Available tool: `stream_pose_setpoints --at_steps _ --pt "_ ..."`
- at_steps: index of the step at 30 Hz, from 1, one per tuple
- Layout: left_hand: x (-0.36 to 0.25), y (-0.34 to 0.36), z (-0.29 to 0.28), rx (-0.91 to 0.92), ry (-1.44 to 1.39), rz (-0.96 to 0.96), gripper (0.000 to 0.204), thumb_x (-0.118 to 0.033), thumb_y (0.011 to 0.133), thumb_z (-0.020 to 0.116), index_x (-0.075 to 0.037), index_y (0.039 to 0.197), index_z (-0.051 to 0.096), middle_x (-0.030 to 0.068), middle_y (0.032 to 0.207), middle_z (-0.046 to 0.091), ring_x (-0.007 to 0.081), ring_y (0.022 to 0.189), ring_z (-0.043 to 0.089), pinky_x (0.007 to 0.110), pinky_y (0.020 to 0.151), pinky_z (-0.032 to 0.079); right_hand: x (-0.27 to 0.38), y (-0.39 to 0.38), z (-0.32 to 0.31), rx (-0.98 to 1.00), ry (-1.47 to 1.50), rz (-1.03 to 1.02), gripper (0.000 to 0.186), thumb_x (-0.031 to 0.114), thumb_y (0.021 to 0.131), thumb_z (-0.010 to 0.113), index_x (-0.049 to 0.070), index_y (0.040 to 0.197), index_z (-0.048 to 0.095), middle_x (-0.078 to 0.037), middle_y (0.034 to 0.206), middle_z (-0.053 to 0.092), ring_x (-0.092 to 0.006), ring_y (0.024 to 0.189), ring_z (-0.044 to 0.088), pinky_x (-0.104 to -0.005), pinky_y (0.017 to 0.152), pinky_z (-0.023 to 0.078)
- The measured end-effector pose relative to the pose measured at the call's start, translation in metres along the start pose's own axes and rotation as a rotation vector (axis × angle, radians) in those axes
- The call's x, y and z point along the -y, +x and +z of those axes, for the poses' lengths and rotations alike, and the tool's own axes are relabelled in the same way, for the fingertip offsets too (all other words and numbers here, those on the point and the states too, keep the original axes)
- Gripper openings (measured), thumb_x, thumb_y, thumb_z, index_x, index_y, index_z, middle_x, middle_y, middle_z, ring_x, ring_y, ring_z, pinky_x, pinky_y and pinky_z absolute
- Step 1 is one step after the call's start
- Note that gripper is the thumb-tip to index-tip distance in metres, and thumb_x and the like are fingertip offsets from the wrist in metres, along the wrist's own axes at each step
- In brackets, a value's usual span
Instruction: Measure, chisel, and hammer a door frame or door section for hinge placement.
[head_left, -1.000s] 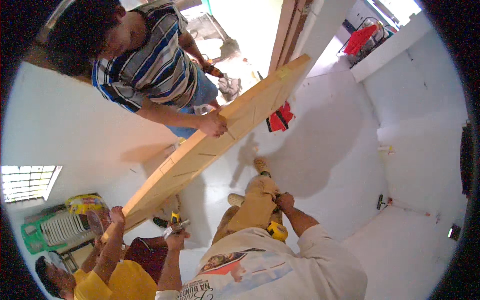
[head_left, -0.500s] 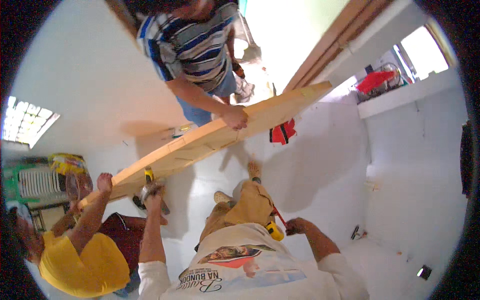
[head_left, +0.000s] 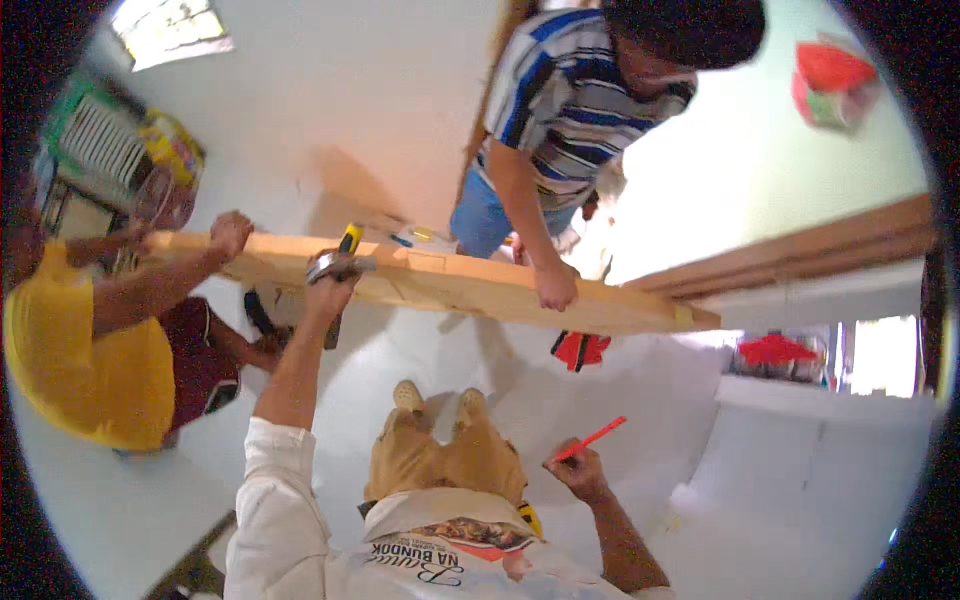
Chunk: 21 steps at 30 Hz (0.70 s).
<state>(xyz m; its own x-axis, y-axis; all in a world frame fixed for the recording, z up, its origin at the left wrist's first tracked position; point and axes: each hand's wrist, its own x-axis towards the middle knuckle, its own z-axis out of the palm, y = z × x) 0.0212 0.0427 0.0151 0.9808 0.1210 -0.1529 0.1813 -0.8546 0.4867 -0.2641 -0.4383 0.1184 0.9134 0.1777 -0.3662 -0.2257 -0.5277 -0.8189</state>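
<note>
My left hand (head_left: 333,285) is raised at the near face of a long wooden panel (head_left: 450,290), closed round a tool with a yellow-and-black handle (head_left: 350,238) and a grey metal part. Its exact kind does not show. Out to the right, my right hand (head_left: 578,472) grips a red carpenter's pencil (head_left: 598,437), which points up and right, apart from the panel. A person in a striped shirt (head_left: 575,100) holds the panel's upper edge with one hand (head_left: 556,286). At the left, a person in a yellow shirt (head_left: 100,350) has a hand (head_left: 232,233) on it.
A yellow tape measure (head_left: 531,518) hangs at my waist. A red-and-black item (head_left: 580,350) lies on the pale floor beyond the panel. Stacked chairs (head_left: 105,135) stand far left. A wooden beam (head_left: 800,250) runs at the right above a low white ledge (head_left: 800,395).
My left hand has risen with the tool to the panel. My right hand has lifted the pencil away from my hip. My view has turned, and the panel now lies more level.
</note>
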Motion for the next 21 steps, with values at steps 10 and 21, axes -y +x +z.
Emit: stream_pose_setpoints --at_steps 10,21 --pt "0.039 0.021 0.029 -0.31 0.257 0.168 0.041 -0.049 0.076 0.07 -0.028 0.111 0.067 -0.0002 0.14 0.05 0.0294 0.134 0.037 0.058 0.109 0.022 0.089 0.245 0.026 0.11 -0.002 -0.537 0.016 0.017 0.084 0.068 0.004 0.093 0.066 -0.009 0.086 0.067 -0.0234 0.081 0.066 -0.0362 0.075 0.052" --pt "0.042 0.043 0.035 -0.528 0.127 0.303 0.041 -0.045 0.072 0.074 -0.021 0.104 0.066 0.004 0.113 0.064 0.0233 0.114 0.054 0.047 0.101 0.034 0.088 0.388 0.1 0.048 -0.018 -0.83 0.018 0.012 0.087 0.068 0.0 0.1 0.065 -0.003 0.079 0.065 -0.0105 0.072 0.061 -0.0254 0.069 0.049"
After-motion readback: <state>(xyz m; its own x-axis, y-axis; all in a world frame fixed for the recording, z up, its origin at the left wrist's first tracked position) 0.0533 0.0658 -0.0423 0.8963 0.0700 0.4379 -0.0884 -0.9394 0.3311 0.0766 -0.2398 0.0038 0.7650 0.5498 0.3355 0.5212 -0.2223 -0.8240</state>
